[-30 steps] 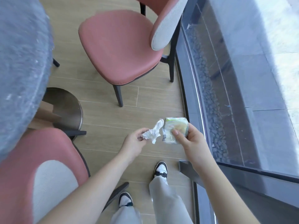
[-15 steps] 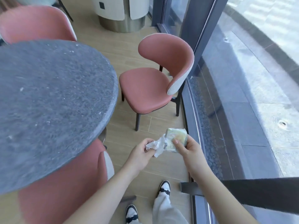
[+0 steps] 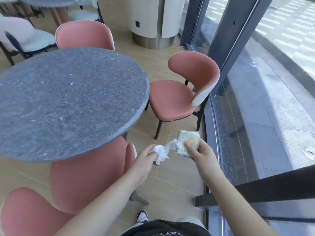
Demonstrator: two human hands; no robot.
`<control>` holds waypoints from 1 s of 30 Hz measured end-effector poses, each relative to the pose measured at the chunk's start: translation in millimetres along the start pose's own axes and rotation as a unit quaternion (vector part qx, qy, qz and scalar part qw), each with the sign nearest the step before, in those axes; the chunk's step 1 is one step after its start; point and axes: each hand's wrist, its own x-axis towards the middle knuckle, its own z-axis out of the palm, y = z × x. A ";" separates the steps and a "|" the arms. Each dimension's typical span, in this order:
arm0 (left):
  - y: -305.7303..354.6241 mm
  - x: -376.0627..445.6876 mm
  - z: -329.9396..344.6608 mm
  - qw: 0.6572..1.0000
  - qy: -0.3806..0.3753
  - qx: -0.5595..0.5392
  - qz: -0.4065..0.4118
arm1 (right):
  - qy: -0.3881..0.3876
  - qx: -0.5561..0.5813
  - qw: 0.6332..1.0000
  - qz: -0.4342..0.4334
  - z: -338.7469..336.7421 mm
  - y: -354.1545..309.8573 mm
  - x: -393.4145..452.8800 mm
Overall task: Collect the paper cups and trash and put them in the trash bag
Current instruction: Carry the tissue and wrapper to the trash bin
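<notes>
My left hand (image 3: 144,157) grips a crumpled white tissue (image 3: 161,153) in front of me, above the wooden floor. Just to its right, my right hand (image 3: 202,153) holds a crinkled greenish-yellow snack wrapper (image 3: 187,142), thumb pressed on its front. Tissue and wrapper touch each other between the hands. No paper cup and no trash bag is in view.
A round grey stone table (image 3: 68,103) stands at my left with pink chairs around it: one at the far side (image 3: 83,34), one by the window (image 3: 172,99), two near me (image 3: 85,172). A glass wall with dark frames (image 3: 219,53) runs along the right. A white column (image 3: 153,19) stands behind.
The view has risen from the floor to take in the whole table and the room. Both hands stay together and keep their hold on the tissue and the wrapper.
</notes>
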 end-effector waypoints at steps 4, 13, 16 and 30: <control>4.9 -20.4 1.3 0.995 0.045 -0.084 -0.018 | -0.046 -0.014 0.999 -0.006 1.7 -5.8 -8.9; -13.7 -87.9 7.1 0.992 0.068 -0.106 0.002 | -0.170 -0.010 0.985 0.005 7.6 15.1 -29.6; -26.9 -120.5 1.1 0.980 0.138 -0.145 0.008 | -0.220 -0.009 0.975 0.003 24.2 22.9 -41.2; -94.6 -327.6 -79.6 0.862 0.453 -0.224 0.037 | -0.508 -0.103 0.854 -0.050 194.5 12.1 -166.2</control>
